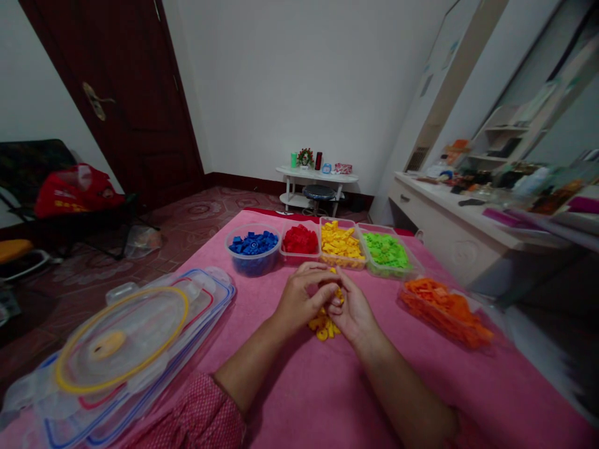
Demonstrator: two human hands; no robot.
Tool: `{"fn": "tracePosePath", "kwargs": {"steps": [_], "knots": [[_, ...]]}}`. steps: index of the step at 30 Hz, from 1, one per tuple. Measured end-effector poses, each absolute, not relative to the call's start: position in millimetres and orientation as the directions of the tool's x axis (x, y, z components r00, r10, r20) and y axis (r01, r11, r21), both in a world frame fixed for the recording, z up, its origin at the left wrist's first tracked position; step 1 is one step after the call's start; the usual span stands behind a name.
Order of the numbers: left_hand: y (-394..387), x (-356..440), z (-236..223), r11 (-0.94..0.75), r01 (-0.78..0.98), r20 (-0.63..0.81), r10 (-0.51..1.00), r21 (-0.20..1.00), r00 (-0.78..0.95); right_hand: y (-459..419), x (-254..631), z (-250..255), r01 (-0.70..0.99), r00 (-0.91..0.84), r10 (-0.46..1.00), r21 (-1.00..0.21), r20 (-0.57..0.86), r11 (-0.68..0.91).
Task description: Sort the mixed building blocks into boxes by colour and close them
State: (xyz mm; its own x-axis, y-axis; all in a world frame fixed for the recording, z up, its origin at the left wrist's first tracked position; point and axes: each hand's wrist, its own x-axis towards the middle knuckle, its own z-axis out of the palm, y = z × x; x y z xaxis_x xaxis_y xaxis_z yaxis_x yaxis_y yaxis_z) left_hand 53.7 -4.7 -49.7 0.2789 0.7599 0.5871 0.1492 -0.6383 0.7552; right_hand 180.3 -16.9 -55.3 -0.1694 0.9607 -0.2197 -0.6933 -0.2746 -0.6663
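My left hand (302,298) and my right hand (353,310) meet over the pink tablecloth (327,386), fingers pinched together on small yellow bricks (337,295). A small heap of yellow bricks (322,327) lies on the cloth just beneath both hands. Behind the hands stands a row of clear tubs: blue bricks (253,244), red bricks (300,240), yellow bricks (341,243) and green bricks (386,250). A tub of orange bricks (442,305) sits to the right of my right hand.
A stack of clear container lids (126,343) with coloured seals lies at the left of the table. A dark door (121,93), a chair with a red bag (75,190), a small white side table (318,178) and a cluttered white dresser (449,218) surround the table.
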Motion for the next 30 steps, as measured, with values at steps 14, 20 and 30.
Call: {"fn": "tracePosePath", "kwargs": {"steps": [14,20,30], "knots": [[43,21,-121,-0.280,0.329,0.273,0.960,0.902,0.068,87,228,-8,-0.123,0.197,0.970,-0.985,-0.141,-0.118],[46,20,-125,-0.308,0.342,0.288,0.951,0.888,0.110,96,231,1,0.251,0.240,0.966,-0.967,0.093,0.031],[43,19,-114,-0.282,0.142,0.284,0.959,0.949,0.004,5,165,-82,0.792,-0.372,0.898,-0.424,0.235,0.439]]}}
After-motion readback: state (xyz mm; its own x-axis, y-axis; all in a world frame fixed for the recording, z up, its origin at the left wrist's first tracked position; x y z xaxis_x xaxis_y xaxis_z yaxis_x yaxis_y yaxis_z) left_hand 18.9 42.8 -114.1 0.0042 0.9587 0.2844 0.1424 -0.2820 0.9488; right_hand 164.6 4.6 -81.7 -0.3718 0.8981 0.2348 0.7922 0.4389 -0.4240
